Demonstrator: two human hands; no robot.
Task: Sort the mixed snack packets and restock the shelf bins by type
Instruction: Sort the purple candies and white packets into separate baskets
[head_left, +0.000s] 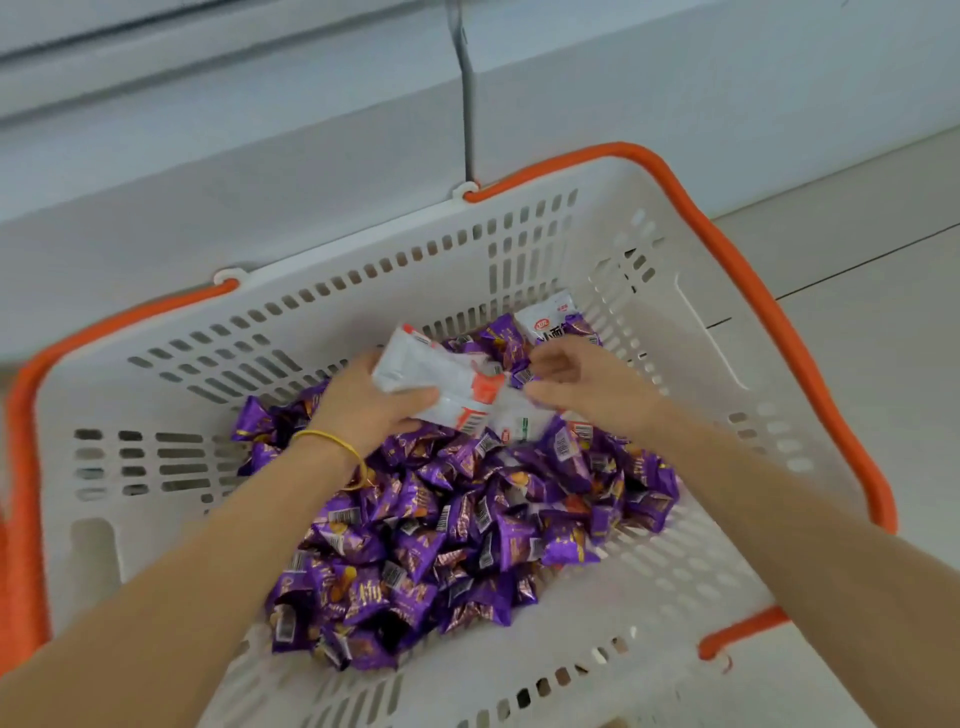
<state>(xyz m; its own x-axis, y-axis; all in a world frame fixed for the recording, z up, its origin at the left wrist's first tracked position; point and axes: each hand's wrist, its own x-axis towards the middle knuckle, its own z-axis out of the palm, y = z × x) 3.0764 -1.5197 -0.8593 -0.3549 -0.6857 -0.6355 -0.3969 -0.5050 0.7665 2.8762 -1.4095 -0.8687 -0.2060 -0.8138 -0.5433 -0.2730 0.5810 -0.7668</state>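
A white plastic basket (691, 332) with orange handles holds a heap of several purple snack packets (467, 530). My left hand (363, 405) grips a bunch of white-and-red packets (436, 374) above the far part of the heap. My right hand (587, 384) is just right of that bunch, fingers curled, pinching a white packet (519, 415) at its edge. One more white packet (550, 322) lies at the basket's far right corner, partly behind purple ones.
The basket sits on a pale floor against a grey-white wall or cabinet base (260, 156). An orange handle (753, 291) arcs over the right rim, another runs along the left rim (21, 467). A yellow band circles my left wrist (332, 441).
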